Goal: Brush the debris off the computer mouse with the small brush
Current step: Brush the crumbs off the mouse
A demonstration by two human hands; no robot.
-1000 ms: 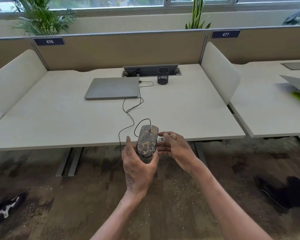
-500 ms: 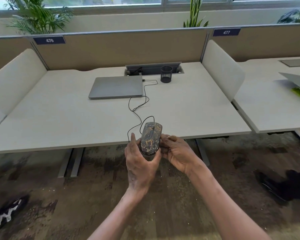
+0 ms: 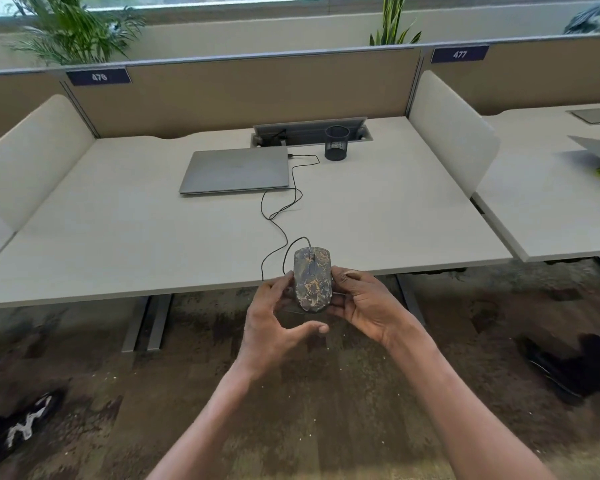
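Pale desk (image 3: 118, 237) over mottled carpet (image 3: 84, 358); right hand (image 3: 364, 303) grips mouse (image 3: 311, 278), left hand (image 3: 274, 323) seemingly loosened.

Two numbers are all I can read from where I stand. A dark blue rectangular label plate (image 3: 98, 77) on the top edge of the tan fabric divider panel (image 3: 243, 95) ahead of me, towards the left, carries white digits that look like 476, the last one slightly soft. A second dark blue label plate (image 3: 460, 54), on the neighbouring tan divider panel (image 3: 551, 77) to the right, reads 477 in white. I find no other legible writing.
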